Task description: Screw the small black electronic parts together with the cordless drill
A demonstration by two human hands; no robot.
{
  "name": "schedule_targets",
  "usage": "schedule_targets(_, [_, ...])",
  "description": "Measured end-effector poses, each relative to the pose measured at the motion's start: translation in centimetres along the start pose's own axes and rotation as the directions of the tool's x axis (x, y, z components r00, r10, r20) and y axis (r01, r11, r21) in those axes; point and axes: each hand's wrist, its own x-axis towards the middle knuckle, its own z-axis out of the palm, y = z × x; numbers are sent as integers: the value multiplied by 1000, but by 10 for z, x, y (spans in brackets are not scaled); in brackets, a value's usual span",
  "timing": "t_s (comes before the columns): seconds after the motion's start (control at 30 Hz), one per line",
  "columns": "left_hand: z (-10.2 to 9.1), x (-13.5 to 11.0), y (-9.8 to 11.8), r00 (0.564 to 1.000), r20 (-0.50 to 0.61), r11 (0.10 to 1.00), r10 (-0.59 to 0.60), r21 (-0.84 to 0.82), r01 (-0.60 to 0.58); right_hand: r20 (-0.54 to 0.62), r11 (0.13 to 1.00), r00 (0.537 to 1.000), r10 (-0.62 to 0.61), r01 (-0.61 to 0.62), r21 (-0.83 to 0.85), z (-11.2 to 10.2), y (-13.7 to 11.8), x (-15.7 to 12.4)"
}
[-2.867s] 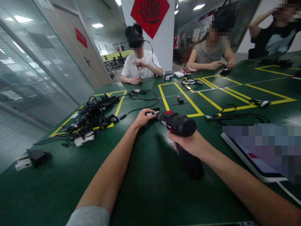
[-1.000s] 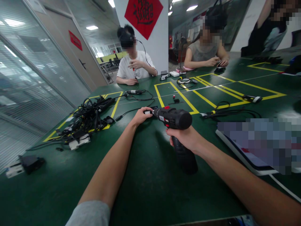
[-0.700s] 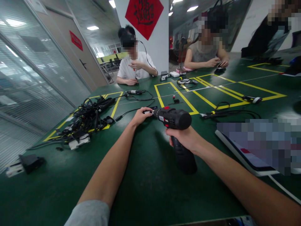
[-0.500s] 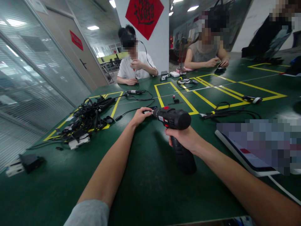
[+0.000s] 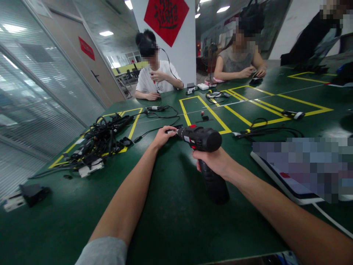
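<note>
A person's left hand (image 5: pixel 162 137) pins a small part (image 5: pixel 171 132) low on the green bench (image 5: pixel 171 206) while the right hand (image 5: pixel 211 158) levels a drill (image 5: pixel 208 140) at it, chuck toward the left. The left fingers are pinched narrow on the part; the right fingers wrap the drill's grip. The part sits straight ahead, right of the cable pile (image 5: pixel 103 134) and short of the tape (image 5: pixel 185 112) marking a rectangle beyond. The work appears to be midway: part in hand, drill lined up, with the drilling or driving itself seemingly unfinished. Whether the tip touches the part, or any screw is in or out, is too small to tell. Against the frame from about three seconds ago, the view has swung slightly, sliding the scene left, yet both hands keep the same grips and the drill stays at the part. At far right, a co-worker (image 5: pixel 317 36), shown then with an arm raised, now leans over.
</note>
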Motion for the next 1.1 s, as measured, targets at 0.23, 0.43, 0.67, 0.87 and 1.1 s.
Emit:
schedule_targets(0.23, [0, 1, 0, 1000, -5, 999, 15, 34, -15, -20, 999, 999, 32, -31, 24, 1, -2, 0])
schedule_targets(0.43, [-1, 2, -2, 999, 26, 999, 25, 26, -26, -13, 999, 999, 47, -47, 26, 1, -2, 0])
schedule_targets(0.67, [3, 2, -3, 999, -13, 992, -31, -122, 29, -11, 999, 999, 38, -38, 30, 0, -2, -1])
schedule_targets(0.87, [2, 2, 0, 999, 15, 996, -28, -85, 30, -24, 999, 999, 36, -36, 25, 2, -4, -1])
schedule_targets(1.1, [4, 0, 10, 999, -8, 999, -32, -7, 32, -35, 998, 998, 58, -56, 36, 4, -7, -2])
